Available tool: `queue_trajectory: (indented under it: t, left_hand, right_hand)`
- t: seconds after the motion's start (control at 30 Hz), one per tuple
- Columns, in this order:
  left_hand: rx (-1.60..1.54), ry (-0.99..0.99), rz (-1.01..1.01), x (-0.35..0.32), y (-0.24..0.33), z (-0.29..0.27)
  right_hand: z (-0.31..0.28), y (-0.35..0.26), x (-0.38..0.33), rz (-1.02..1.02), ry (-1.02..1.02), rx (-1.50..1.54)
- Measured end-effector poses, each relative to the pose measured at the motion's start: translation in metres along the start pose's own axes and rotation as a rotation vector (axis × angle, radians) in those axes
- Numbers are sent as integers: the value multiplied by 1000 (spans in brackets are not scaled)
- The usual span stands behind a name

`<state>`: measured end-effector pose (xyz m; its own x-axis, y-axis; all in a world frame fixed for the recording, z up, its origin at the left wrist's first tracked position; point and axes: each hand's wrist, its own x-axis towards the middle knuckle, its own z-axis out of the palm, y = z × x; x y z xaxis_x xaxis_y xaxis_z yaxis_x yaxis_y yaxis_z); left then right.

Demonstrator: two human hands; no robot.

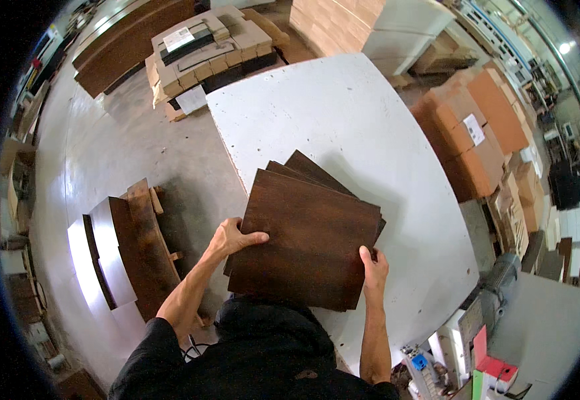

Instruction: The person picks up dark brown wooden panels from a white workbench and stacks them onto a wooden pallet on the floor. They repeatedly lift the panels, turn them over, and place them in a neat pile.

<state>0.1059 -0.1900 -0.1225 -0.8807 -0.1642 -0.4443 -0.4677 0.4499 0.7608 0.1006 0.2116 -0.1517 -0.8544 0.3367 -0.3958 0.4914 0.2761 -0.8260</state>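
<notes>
Several dark brown wood panels (pixel 306 237) are fanned out in a loose stack between my two hands, above the near part of a white table (pixel 330 100). My left hand (pixel 231 239) grips the left edge, thumb lying on the top panel's face and fingers hidden beneath. At the right edge, my right hand (pixel 374 268) holds on with its thumb at the border and fingers wrapped behind. Corners of the lower panels stick out past the top one at the far side and the right. Whether the stack touches the table cannot be made out.
On the floor to the left lies a pile of long brown boards (pixel 144 253). Cardboard-wrapped packs (pixel 216 50) stand beyond the table's far left corner. Brown boxes (pixel 470 127) line its right side. A grey motor (pixel 503 273) and a red-and-green box (pixel 496 367) are at the near right.
</notes>
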Motion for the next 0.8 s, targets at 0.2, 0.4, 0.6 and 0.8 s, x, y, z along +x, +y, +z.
queue_trajectory:
  t: [0.2,0.4,0.6,0.8]
  left_hand:
    - [44,-3,73,-47,76,-23]
    - [62,55,477,-58,101,-20]
    - [-21,8,867,-22,97,1]
    - [-130,-101,915,-14,132,47]
  right_hand:
    - [-26,-6,8,87,-308,491]
    - [-35,-32,-26,-67,-349,911]
    - [-74,-54,-53,-562,60,782]
    - [-140,24,-5,-716,232,610]
